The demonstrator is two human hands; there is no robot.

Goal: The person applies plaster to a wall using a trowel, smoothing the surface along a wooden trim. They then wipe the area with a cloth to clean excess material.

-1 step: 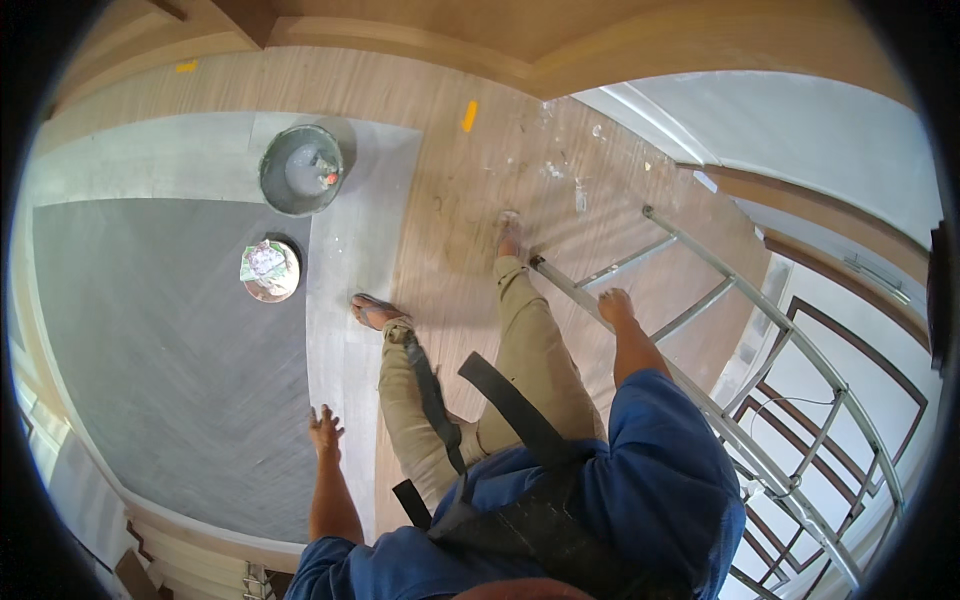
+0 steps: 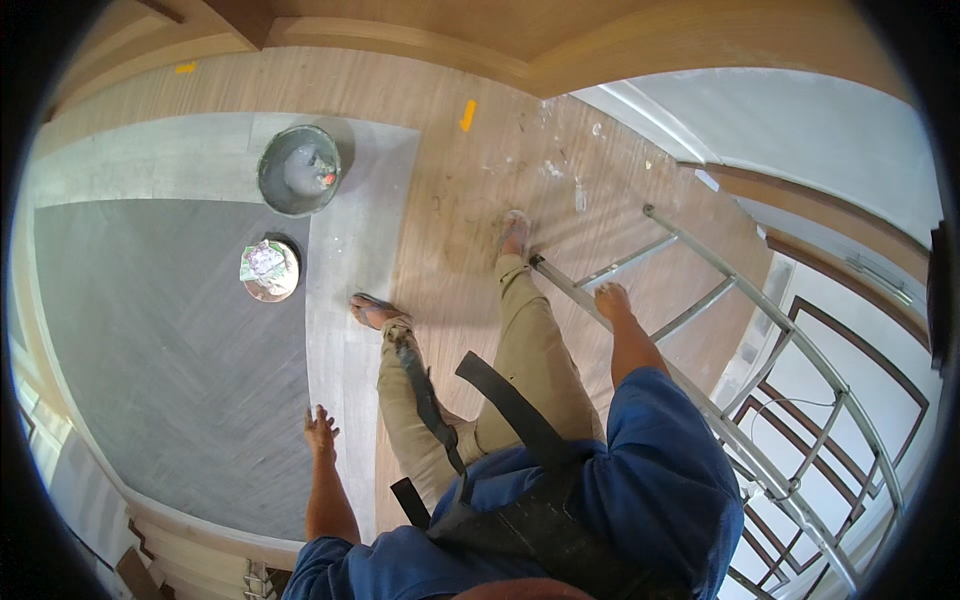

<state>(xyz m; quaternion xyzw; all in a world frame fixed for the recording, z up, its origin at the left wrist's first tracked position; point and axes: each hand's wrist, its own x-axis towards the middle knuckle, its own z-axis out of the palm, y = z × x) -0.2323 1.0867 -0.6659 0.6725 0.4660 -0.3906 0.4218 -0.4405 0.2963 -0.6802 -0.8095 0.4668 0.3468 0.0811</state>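
My left hand (image 2: pixel 321 432) hangs over the edge of the dark grey floor area, its fingers apart and nothing in them. To the right, my right hand (image 2: pixel 611 300) is held in front of the side rail of an aluminium ladder (image 2: pixel 702 310). Its fingers are curled in and nothing sticks out of them; from above, I cannot tell whether it touches the rail. Ahead on the left stands a grey bucket (image 2: pixel 272 185) holding a greyish liquid and a small item with an orange-red end. Nearer, a round pale tub (image 2: pixel 280 290) has crumpled white-and-green material on top.
Pale sheets (image 2: pixel 370 170) border the dark grey area (image 2: pixel 160 350). Wood-look flooring (image 2: pixel 460 200) with white smears and orange tape (image 2: pixel 468 115) lies ahead. Wooden panelling (image 2: pixel 400 40) runs across the far side. Framed white panels (image 2: pixel 860 370) stand behind the ladder.
Both hands have shifted very slightly to the left. The bucket, the tub and the ladder stand as before.
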